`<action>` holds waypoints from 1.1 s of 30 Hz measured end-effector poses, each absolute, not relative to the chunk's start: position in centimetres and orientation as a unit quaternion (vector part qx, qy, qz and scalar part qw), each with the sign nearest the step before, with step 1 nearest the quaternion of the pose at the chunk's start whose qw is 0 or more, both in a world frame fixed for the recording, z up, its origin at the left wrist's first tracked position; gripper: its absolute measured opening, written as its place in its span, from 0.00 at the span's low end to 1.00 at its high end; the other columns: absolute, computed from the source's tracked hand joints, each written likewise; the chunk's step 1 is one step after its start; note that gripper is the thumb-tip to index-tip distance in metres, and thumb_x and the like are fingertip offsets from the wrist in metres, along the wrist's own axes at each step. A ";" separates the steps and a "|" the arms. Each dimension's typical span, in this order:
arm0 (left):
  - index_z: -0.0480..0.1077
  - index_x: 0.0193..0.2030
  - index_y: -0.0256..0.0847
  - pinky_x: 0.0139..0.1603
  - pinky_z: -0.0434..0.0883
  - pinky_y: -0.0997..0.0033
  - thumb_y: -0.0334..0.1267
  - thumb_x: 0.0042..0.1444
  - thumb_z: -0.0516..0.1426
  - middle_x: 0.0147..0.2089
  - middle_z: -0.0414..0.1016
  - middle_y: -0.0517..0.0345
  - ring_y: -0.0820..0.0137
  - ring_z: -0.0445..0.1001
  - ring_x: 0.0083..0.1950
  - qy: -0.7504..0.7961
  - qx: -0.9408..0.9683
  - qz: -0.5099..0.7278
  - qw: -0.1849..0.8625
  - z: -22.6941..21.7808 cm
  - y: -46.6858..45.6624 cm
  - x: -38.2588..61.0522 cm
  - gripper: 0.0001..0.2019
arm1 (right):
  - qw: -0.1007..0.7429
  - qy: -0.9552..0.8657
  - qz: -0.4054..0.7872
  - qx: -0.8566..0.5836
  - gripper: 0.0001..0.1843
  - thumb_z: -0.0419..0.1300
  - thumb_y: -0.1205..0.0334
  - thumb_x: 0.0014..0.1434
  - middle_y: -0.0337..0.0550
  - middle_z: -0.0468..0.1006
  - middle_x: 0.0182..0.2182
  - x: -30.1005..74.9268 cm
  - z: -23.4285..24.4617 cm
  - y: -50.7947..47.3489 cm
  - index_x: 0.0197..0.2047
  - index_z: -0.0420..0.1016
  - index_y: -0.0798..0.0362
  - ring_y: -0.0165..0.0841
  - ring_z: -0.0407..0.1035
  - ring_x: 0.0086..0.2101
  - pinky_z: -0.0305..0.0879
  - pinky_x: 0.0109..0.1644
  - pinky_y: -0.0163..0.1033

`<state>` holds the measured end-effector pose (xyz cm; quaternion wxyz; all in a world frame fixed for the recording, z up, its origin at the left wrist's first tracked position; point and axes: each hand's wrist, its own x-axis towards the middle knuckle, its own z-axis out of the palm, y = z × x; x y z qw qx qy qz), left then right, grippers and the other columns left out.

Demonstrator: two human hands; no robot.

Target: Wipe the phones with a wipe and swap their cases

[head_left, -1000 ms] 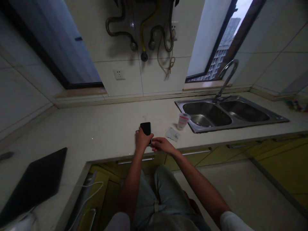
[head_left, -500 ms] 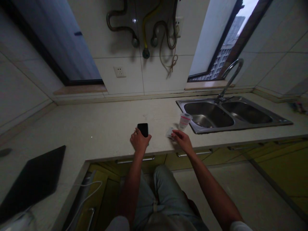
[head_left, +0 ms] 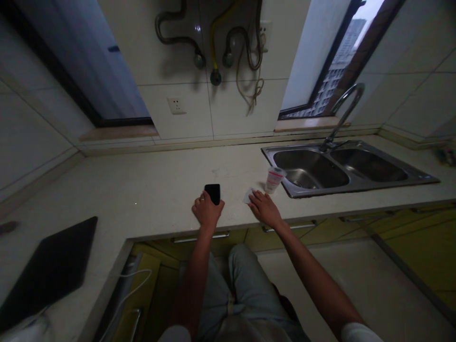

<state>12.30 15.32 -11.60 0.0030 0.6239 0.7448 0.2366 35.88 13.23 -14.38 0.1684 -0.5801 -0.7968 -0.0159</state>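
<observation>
Phone (head_left: 213, 193) lies flat on the desk (head_left: 142, 190), black and near the front edge, roughly midway along it; from here you cannot tell which face is up. Closest to you are your jeans (head_left: 242, 280) below the desk, with a white cable (head_left: 133, 289) running down by the cabinet at the lower left and a metal drawer handle (head_left: 199, 236) just under the front edge. Your left hand (head_left: 207, 210), with a ring on one finger, sits palm down at the phone's near end, its fingers over that end; that grip is touching the phone, but you cannot tell whether it has real hold of it. Your right hand (head_left: 264, 210) lies open and flat on the desk to the right, well apart from the phone, its fingertips just beside or touching a small white paper packet (head_left: 248, 196), and it holds nothing. Just past the packet stands a clear plastic cup (head_left: 274, 180) with a pink label, beside the rim of a double steel sink (head_left: 320, 191). Beyond that rise a curved faucet (head_left: 347, 109), then the tiled wall with a socket (head_left: 176, 105) and hanging gas hoses (head_left: 213, 42). A dark flat board (head_left: 46, 275) lies at the desk's left end.
</observation>
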 end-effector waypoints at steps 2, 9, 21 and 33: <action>0.61 0.67 0.30 0.56 0.63 0.47 0.50 0.54 0.57 0.59 0.71 0.34 0.46 0.66 0.59 0.745 0.626 0.232 -0.010 -11.7 15.3 12.3 0.36 | 0.179 -0.794 -0.022 -0.581 0.23 0.49 0.56 0.70 0.59 0.64 0.65 36.0 -14.6 13.3 0.62 0.69 0.57 0.51 0.57 0.65 0.53 0.66 0.59; 0.66 0.63 0.34 0.57 0.65 0.48 0.49 0.62 0.53 0.58 0.74 0.39 0.49 0.69 0.59 0.726 0.614 0.311 0.010 -12.6 15.5 11.3 0.28 | 0.299 -0.758 -0.019 -0.579 0.25 0.51 0.52 0.68 0.62 0.68 0.62 36.4 -15.6 13.3 0.61 0.69 0.58 0.52 0.60 0.62 0.59 0.64 0.59; 0.72 0.50 0.39 0.60 0.69 0.56 0.36 0.57 0.54 0.51 0.75 0.45 0.60 0.72 0.55 0.618 0.595 0.507 0.089 -15.1 15.0 8.4 0.14 | 0.470 -0.690 0.021 -0.551 0.16 0.53 0.53 0.67 0.52 0.81 0.46 36.7 -15.4 10.5 0.50 0.77 0.51 0.44 0.73 0.48 0.69 0.54 0.53; 0.75 0.40 0.39 0.46 0.73 0.63 0.37 0.58 0.53 0.41 0.78 0.49 0.65 0.75 0.41 0.590 0.595 0.541 0.077 -14.5 10.4 5.2 0.10 | 0.570 -0.571 0.217 -0.549 0.11 0.59 0.53 0.65 0.44 0.81 0.36 38.6 -13.4 4.6 0.43 0.79 0.49 0.37 0.75 0.37 0.71 0.43 0.43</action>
